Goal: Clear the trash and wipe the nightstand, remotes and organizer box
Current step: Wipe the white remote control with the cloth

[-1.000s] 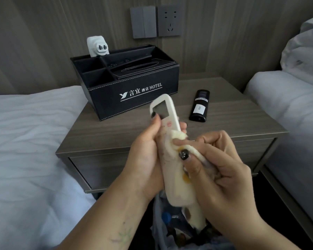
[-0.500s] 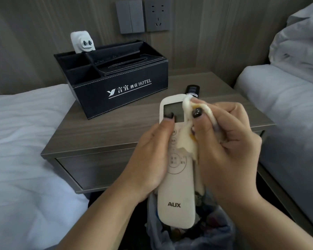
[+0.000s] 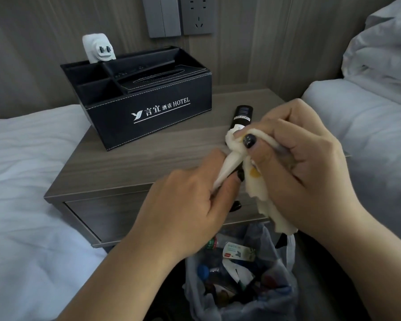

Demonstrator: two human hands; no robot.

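Observation:
My left hand (image 3: 190, 205) grips the white AC remote (image 3: 227, 170), turned edge-on so only a narrow white strip shows between my fingers. My right hand (image 3: 306, 163) holds a stained white cloth (image 3: 273, 214) bunched over the remote's top end, its loose corner hanging down. Both hands hover above the front edge of the grey wooden nightstand (image 3: 125, 167). A black remote (image 3: 243, 113) lies on the nightstand behind my hands, its near end hidden by the cloth. The black hotel organizer box (image 3: 158, 117) stands at the back left of the nightstand.
A white plug adapter (image 3: 99, 48) sticks up from the organizer's back left compartment. A plastic trash bag (image 3: 241, 297) with bottles and wrappers sits open on the floor below my hands. White beds flank the nightstand at left (image 3: 21, 181) and right (image 3: 368, 123). A wall socket (image 3: 197, 15) is above.
The white remote has turned from face-up to edge-on in my left hand. My right hand with the cloth has moved up and now wraps the remote's top end.

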